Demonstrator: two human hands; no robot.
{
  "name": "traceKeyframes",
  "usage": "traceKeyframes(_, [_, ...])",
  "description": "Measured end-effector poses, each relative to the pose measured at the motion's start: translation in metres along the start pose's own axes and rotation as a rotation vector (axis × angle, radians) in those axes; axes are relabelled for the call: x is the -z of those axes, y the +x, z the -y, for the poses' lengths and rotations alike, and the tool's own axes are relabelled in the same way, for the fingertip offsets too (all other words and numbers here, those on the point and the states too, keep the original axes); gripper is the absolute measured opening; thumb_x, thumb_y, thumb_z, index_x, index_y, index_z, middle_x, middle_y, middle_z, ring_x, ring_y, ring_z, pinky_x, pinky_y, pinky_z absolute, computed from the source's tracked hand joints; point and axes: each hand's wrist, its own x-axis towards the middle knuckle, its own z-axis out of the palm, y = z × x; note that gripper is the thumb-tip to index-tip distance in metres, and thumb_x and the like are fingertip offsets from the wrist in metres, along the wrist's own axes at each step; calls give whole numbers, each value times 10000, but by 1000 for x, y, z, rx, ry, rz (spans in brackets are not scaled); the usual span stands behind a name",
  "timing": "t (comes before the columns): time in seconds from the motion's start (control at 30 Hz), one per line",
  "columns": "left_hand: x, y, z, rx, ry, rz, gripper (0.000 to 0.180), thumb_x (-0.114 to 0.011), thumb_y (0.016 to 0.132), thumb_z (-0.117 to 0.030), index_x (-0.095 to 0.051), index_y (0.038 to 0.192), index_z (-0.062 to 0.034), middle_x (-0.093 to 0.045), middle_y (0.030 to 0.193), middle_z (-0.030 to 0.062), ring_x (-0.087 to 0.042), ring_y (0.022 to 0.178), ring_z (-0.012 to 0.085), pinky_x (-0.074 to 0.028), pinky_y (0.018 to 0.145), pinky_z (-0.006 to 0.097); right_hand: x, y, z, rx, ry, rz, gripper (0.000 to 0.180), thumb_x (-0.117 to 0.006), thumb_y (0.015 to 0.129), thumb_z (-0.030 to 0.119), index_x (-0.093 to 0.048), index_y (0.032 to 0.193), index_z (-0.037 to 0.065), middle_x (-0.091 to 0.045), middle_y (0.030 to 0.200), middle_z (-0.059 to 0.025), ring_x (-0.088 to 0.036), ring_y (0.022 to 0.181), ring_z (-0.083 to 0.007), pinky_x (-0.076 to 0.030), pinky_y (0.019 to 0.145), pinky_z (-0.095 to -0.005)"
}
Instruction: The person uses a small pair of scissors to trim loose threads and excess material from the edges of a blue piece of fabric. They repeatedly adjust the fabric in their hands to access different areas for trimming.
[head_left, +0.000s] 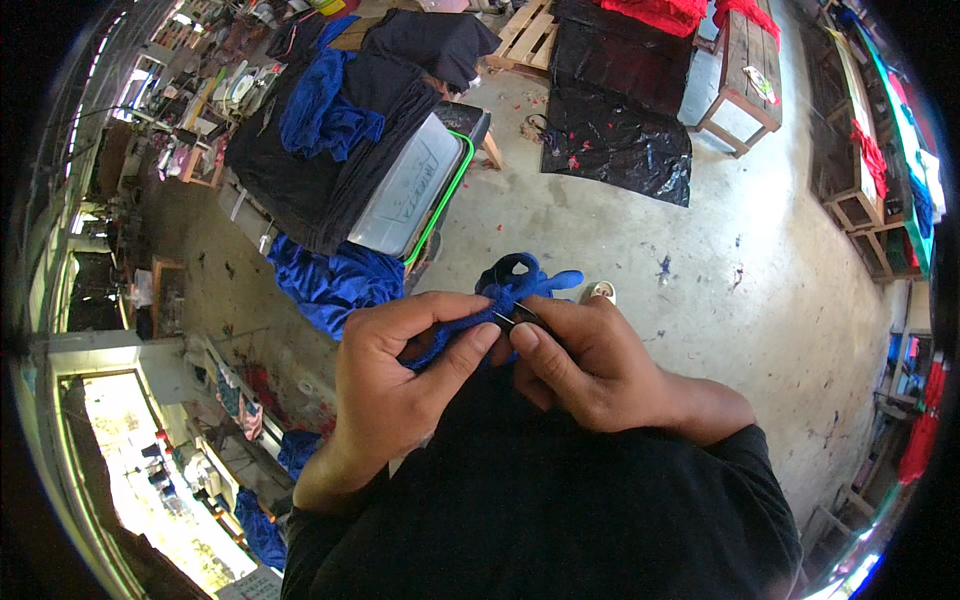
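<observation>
In front of my chest, my left hand (405, 365) pinches a blue cloth strip (520, 275) between thumb and forefinger. The strip looks soft and bends into loops above my fingertips; one narrow end points right. Close beside it, my right hand (590, 360) is closed on a small black tool with a thin metal tip (524, 314), its tip against the cloth near my left thumb. My fingers cover most of the tool, so its exact kind cannot be made out. Some of the cloth hangs behind my left hand.
Ahead left, a grey plastic bin (408, 190) with a green rim stands beside heaped dark cloth (300, 190) and blue cloth (325, 110). Black plastic sheeting (620, 140) lies on the concrete floor (740, 270). A wooden bench (738, 95) stands ahead right.
</observation>
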Motion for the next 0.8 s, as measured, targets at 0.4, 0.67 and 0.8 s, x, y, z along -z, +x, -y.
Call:
traceKeyframes(0.4, [-1, -2, 12, 81, -44, -30, 155, -703, 896, -73, -704, 1009, 33, -709, 816, 77, -618, 713, 61, -475, 616, 218, 4, 2, -12, 257, -206, -191, 138, -657, 936, 141, -642, 971, 8, -616, 775, -142, -627, 662, -243, -461, 587, -321])
traceKeyframes(0.67, [2, -3, 12, 96, -35, -16, 151, -695, 903, -77, -710, 1014, 24, -710, 797, 52, -600, 687, 36, -458, 595, 204, -7, 15, -26, 363, -210, -368, 276, -808, 819, 119, -639, 1007, 10, -623, 871, -53, -542, 677, -99, -408, 577, -250])
traceKeyframes(0.8, [-1, -4, 9, 69, -21, -23, 159, -702, 897, -79, -712, 1016, 26, -706, 781, 46, -593, 678, 25, -452, 589, 201, -9, 15, -22, 322, -192, -370, 296, -825, 786, 105, -635, 992, 10, -621, 861, -73, -554, 675, -140, -421, 581, -269])
